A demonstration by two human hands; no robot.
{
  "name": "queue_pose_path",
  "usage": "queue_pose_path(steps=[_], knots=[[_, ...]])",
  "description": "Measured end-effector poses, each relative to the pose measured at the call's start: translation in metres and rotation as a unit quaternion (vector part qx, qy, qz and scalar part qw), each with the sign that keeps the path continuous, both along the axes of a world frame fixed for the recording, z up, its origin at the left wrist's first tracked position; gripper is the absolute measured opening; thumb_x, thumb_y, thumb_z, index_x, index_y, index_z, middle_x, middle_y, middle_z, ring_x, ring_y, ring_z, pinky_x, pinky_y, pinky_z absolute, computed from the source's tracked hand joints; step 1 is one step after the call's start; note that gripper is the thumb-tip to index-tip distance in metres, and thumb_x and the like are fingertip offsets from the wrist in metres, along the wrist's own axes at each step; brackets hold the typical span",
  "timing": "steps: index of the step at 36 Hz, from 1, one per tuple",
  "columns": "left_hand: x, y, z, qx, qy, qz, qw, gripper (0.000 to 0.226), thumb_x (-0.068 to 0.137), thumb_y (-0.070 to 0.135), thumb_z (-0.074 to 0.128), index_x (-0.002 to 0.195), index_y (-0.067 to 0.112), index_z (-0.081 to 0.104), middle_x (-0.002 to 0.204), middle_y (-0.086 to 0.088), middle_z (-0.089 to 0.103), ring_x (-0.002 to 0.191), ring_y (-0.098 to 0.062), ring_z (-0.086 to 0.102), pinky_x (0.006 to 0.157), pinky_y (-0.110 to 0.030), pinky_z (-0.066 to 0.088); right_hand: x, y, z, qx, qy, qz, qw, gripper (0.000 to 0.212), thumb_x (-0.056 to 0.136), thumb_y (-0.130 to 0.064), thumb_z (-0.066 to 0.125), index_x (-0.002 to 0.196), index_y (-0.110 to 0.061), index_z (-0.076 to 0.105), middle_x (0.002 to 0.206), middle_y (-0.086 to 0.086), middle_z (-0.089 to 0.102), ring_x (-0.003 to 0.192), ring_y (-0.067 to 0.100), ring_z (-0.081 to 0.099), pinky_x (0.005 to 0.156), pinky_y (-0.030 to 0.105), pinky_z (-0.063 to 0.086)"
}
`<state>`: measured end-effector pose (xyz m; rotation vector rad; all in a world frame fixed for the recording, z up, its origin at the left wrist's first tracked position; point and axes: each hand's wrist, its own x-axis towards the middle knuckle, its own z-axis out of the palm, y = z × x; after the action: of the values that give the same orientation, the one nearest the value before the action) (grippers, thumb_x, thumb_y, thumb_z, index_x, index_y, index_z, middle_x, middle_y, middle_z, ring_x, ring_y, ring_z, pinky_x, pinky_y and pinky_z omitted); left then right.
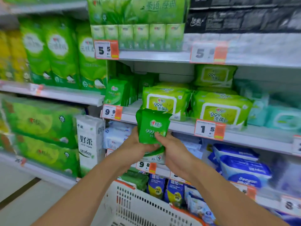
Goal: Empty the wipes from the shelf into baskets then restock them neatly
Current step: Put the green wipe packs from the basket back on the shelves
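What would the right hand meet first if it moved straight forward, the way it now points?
Probably the white shelf edge just above and behind the small green wipes pack that the right hand holds together with the left hand. Depth is unclear from this one view.

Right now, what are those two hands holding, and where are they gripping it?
Both hands, left and right, hold small green wipes packs by their lower end; the top sticks up free.

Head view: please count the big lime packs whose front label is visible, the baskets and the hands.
Lime packs: 3
Baskets: 1
Hands: 2
Total: 6
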<state>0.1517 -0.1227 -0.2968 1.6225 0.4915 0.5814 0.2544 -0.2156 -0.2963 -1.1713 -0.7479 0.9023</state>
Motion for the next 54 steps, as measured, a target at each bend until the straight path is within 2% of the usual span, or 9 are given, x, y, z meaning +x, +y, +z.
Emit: queue_pose_path(steps=[3,8,11,15,18,24,32,42,54], knots=[[-0.004,0.021,0.017,0.032,0.022,-0.044,0.998,0.069,0.077,-0.002,0.076,0.134,0.025,0.049,0.114,0.004,0.073,0.108,-0.014,0.068,0.097,-0.031,0.051,0.014,0.002,0.009,-0.018,-0.106,-0.004,0.994,0.023,0.096,-0.017,0.064,0.117,-0.025,0.061,0.110,-0.006,0.074,0.092,0.002,0.070,0.068,0.017,0.054],[-0.004,0.059,0.061,0.130,0.079,-0.136,0.979,0.064,0.077,-0.010,0.073,0.129,0.023,0.056,0.111,-0.001,0.074,0.103,-0.018,0.070,0.084,-0.026,0.055,0.037,0.011,0.047,0.085,-0.225,-0.103,0.965,0.086,0.066,-0.001,0.089,0.134,-0.034,0.050,0.119,0.005,0.067,0.098,0.024,0.073,0.077,0.045,0.062],[0.000,0.085,0.078,0.161,0.062,-0.150,0.974,0.064,0.075,-0.012,0.074,0.128,0.019,0.057,0.115,-0.005,0.072,0.105,-0.021,0.070,0.089,-0.031,0.056,0.044,0.030,0.080,0.051,-0.336,-0.066,0.938,0.059,0.063,-0.003,0.091,0.115,-0.019,0.068,0.106,0.014,0.072,0.094,0.030,0.073,0.075,0.056,0.060],[0.014,0.126,0.069,0.278,-0.036,0.048,0.959,0.084,0.069,0.007,0.087,0.142,0.022,0.047,0.123,0.003,0.063,0.115,-0.015,0.061,0.083,-0.012,0.049,0.055,0.082,0.105,0.014,-0.470,-0.106,0.876,0.042,0.064,-0.014,0.093,0.100,-0.012,0.070,0.091,0.005,0.076,0.084,0.019,0.073,0.077,0.047,0.061],[0.023,0.162,0.042,0.332,-0.057,0.262,0.904,0.095,0.073,0.041,0.083,0.151,0.021,0.033,0.139,-0.001,0.051,0.128,-0.015,0.047,0.100,-0.024,0.041,0.067,0.125,0.117,0.011,-0.467,-0.128,0.875,0.046,0.068,-0.017,0.091,0.107,-0.012,0.068,0.096,0.001,0.076,0.088,0.018,0.074,0.080,0.044,0.061],[0.031,0.218,-0.006,0.488,0.058,0.232,0.839,0.083,0.088,0.064,0.031,0.155,0.015,0.027,0.161,-0.013,0.024,0.149,-0.031,0.018,0.119,-0.050,0.022,0.092,0.200,0.140,-0.122,-0.682,-0.163,0.703,0.047,0.073,-0.034,0.086,0.109,-0.014,0.065,0.102,0.002,0.068,0.095,0.021,0.065,0.072,0.024,0.039],[0.046,0.229,-0.015,0.500,0.087,0.218,0.834,0.070,0.091,0.054,0.024,0.153,0.023,0.031,0.164,0.003,0.015,0.150,-0.021,0.015,0.121,-0.047,0.015,0.137,0.290,0.140,-0.316,-0.684,-0.148,0.640,0.085,0.081,-0.043,0.079,0.146,-0.002,0.042,0.149,0.016,0.046,0.133,0.032,0.048,0.106,0.033,0.042],[0.051,0.243,-0.030,0.503,0.014,0.238,0.831,0.057,0.094,0.046,0.036,0.147,0.025,0.042,0.158,0.005,0.029,0.142,-0.022,0.029,0.112,-0.048,0.035,0.213,0.334,0.137,-0.355,-0.715,-0.156,0.582,0.099,0.070,-0.062,0.079,0.146,-0.009,0.043,0.143,0.017,0.051,0.126,0.034,0.052,0.105,0.040,0.045],[0.050,0.235,-0.020,0.511,0.024,0.253,0.821,0.059,0.093,0.045,0.037,0.145,0.019,0.046,0.154,-0.002,0.036,0.142,-0.025,0.031,0.114,-0.045,0.031,0.190,0.302,0.152,-0.315,-0.704,-0.180,0.611,0.093,0.074,-0.051,0.082,0.146,-0.007,0.043,0.149,0.013,0.047,0.132,0.031,0.049,0.107,0.035,0.043]])
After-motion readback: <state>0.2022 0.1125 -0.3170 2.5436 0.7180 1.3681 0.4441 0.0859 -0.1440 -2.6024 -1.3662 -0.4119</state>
